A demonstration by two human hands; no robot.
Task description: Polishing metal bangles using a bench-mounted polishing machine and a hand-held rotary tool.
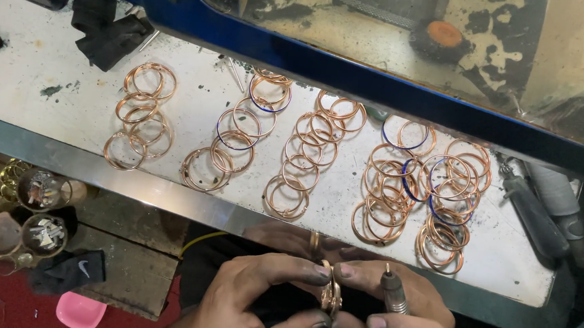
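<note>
At six o'clock in the head view, just below the near metal edge of the workbench (166, 196), the person's two soiled hands meet around a small stack of copper bangles (329, 293) held on edge. The left hand (255, 302) comes in from seven o'clock and is clamped on the stack, forefinger tip pressed on its top and thumb tip under its bottom. The right hand (391, 311) comes in from five o'clock; its forefinger and thumb pinch the same stack from the other side, touching the left fingertips, while the remaining fingers are closed around a slim rotary handpiece (392, 294) that stands upright just beside the stack at three o'clock, its thin bit pointing toward twelve. On the white, stained benchtop beyond the hands, at twelve o'clock, lie loose heaps of copper rings (299, 164) in roughly five rows, some overlapping, a few rimmed in blue; one row sits at ten o'clock, and the densest heaps are at two o'clock. A blue frame (326, 64) crosses the scene behind them. At three o'clock a grey-handled tool (535, 215) lies at the bench's right end. At nine o'clock, lower than the bench, stand small round cups of metal scraps (42, 232), with a pink dish (80, 311) at eight o'clock.
</note>
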